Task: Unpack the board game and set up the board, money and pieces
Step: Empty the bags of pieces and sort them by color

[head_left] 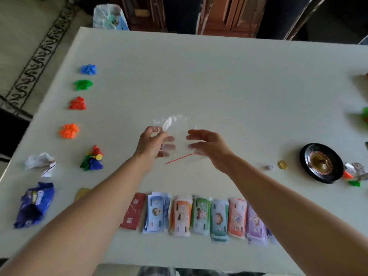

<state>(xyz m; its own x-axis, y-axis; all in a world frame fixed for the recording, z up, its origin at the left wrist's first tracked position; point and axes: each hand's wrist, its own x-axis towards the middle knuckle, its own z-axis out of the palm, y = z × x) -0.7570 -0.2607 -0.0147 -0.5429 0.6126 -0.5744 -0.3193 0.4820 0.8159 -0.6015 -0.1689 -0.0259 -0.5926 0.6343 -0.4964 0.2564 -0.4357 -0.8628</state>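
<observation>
From the head camera I look down on a white table (219,76). My left hand (153,142) is curled and pinches a clear bag (177,136) by its top side, up over the middle of the table. My right hand (207,146) is wide, with straight fingers at the other side of the bag. The fingers are blurry behind the plastic, so I cannot tell if they touch it. The bag is hard to see; a thin red line (179,158) marks its low edge.

The money stacks (199,216) lie in a row near my edge of the table, with a red pack (133,211) at the left end. My right arm covers the last stack. My left arm hides most of a yellow thing (81,193).

Down the left side sit a blue pile (88,69), green pile (83,84), red pile (77,103), orange pile (69,131) and mixed pawns (92,158). Near them lie crumpled paper (40,163) and a blue wrapper (34,205).

On the right are a die (268,167), a gold coin (282,164) and a black wheel (320,163). Small bits past the wheel are cut off and too blurry to name.
</observation>
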